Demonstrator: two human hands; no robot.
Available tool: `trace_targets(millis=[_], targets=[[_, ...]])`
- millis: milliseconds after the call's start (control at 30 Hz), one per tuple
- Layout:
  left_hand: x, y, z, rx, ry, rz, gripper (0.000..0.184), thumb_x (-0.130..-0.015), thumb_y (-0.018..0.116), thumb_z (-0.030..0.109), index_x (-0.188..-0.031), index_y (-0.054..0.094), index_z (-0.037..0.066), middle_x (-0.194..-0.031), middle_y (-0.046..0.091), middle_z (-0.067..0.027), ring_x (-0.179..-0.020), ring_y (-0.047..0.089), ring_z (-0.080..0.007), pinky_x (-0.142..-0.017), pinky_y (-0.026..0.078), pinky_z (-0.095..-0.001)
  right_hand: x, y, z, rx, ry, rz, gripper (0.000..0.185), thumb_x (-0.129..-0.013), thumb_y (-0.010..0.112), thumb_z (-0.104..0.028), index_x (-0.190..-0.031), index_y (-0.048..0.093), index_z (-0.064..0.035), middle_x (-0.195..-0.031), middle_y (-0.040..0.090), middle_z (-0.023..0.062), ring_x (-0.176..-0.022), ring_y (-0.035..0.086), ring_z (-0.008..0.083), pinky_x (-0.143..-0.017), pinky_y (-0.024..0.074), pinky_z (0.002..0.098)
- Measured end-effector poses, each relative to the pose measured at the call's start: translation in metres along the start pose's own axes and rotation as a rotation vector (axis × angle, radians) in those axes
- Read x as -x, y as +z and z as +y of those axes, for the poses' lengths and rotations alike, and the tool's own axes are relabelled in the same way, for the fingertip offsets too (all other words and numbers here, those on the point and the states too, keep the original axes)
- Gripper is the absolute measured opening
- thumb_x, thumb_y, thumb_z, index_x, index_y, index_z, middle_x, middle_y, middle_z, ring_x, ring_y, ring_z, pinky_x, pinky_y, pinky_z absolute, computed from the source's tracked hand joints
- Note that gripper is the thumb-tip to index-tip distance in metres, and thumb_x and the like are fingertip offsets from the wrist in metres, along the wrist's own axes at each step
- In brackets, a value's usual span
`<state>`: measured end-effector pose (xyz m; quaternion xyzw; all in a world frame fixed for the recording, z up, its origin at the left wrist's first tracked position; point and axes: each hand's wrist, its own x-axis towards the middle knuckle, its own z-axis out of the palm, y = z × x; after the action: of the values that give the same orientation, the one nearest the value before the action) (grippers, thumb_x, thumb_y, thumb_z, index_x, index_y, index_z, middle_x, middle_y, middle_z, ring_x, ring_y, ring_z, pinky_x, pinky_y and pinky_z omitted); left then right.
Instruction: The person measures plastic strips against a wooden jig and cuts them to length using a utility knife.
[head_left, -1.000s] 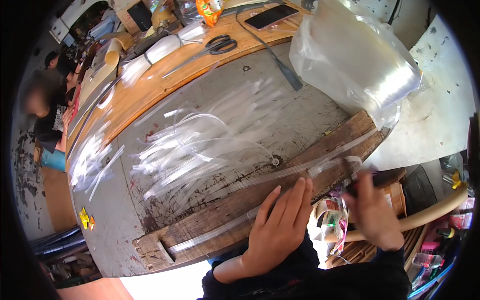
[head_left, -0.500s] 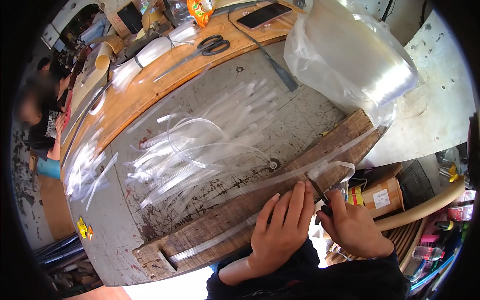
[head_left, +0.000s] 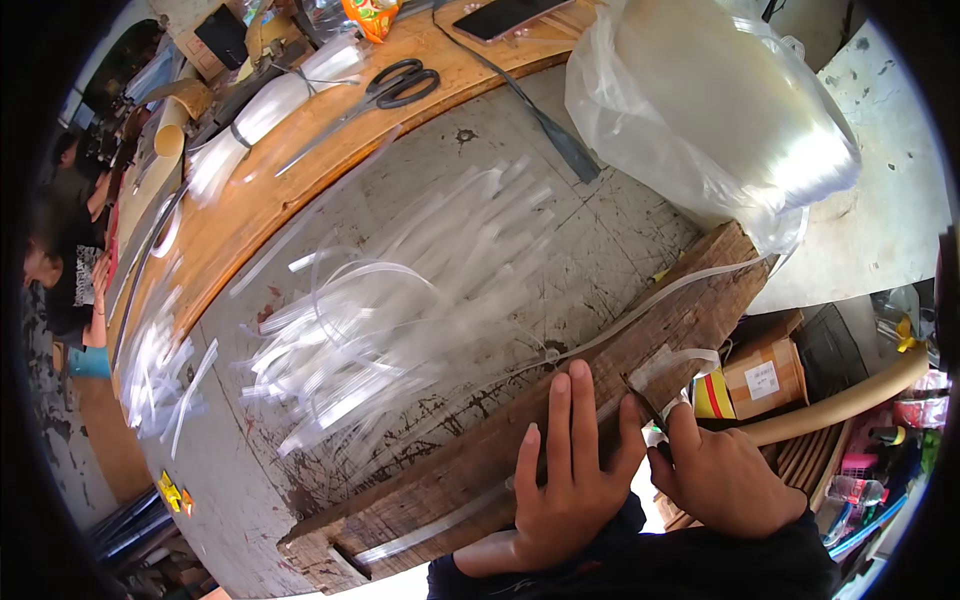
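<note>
My left hand (head_left: 575, 460) lies on the worn wooden board (head_left: 430, 470) with its fingers stretched out and apart, the forefinger close to the knife. In my right hand (head_left: 725, 475) is a small dark-bladed knife (head_left: 640, 395), its tip on the board; the fist hides most of the handle. A short piece of clear plastic strip (head_left: 675, 368) lies just past the blade. One long clear strip (head_left: 665, 290) runs along the board's far side. Another flat strip (head_left: 435, 530) lies along the near side, partly under my left hand.
Beyond the board, a heap of cut clear strips (head_left: 390, 310) covers the grey tabletop (head_left: 460, 135). Scissors (head_left: 385, 90) and a tied bundle (head_left: 265, 110) lie on the wooden ledge. A large plastic-wrapped roll (head_left: 710, 110) stands at upper right. Another person (head_left: 75, 270) sits at far left.
My left fingers have spread apart. The long strip now lies farther from me, along the board's far edge. The knife has dropped slightly lower in view, and the whole view has shifted a little.
</note>
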<state>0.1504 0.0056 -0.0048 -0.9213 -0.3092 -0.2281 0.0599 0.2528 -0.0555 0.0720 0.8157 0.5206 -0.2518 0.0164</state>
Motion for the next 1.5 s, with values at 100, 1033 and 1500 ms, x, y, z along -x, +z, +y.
trace_targets(millis=[100,1033,1500], targets=[[-0.001,0.001,0.000,-0.040,-0.021,0.002,0.014,-0.088,0.044,0.029,-0.100,0.048,0.025,-0.110,0.060,-0.0027,-0.101,0.056,-0.0112,-0.090,0.029,-0.0306,0.000,0.003,0.001,0.022,-0.016,0.015,0.027,-0.079,0.055,-0.024,-0.080,0.041,-0.0007,-0.051,0.054,0.0138,-0.040,0.055,0.0304,-0.036,0.0450,0.0392],[0.006,-0.018,-0.017,0.442,0.058,0.080,0.033,-0.070,0.055,0.012,-0.103,0.059,0.010,-0.100,0.056,-0.0039,-0.089,0.053,-0.0172,-0.075,0.039,-0.0334,-0.003,0.037,0.030,-0.732,0.111,0.605,0.017,-0.077,0.061,-0.005,-0.089,0.050,0.0010,-0.050,0.053,0.0054,-0.037,0.050,0.0126,-0.037,0.0370,0.0260],[-0.029,-0.079,-0.090,0.104,-0.330,0.747,0.015,-0.072,0.061,-0.004,-0.082,0.065,0.007,-0.080,0.065,-0.0031,-0.063,0.054,-0.0115,-0.056,0.040,-0.0231,0.016,0.035,0.044,-1.068,0.092,0.398,0.013,-0.073,0.065,-0.003,-0.070,0.053,0.0002,-0.048,0.049,0.0013,-0.038,0.046,0.0055,-0.036,0.0355,0.0199]])
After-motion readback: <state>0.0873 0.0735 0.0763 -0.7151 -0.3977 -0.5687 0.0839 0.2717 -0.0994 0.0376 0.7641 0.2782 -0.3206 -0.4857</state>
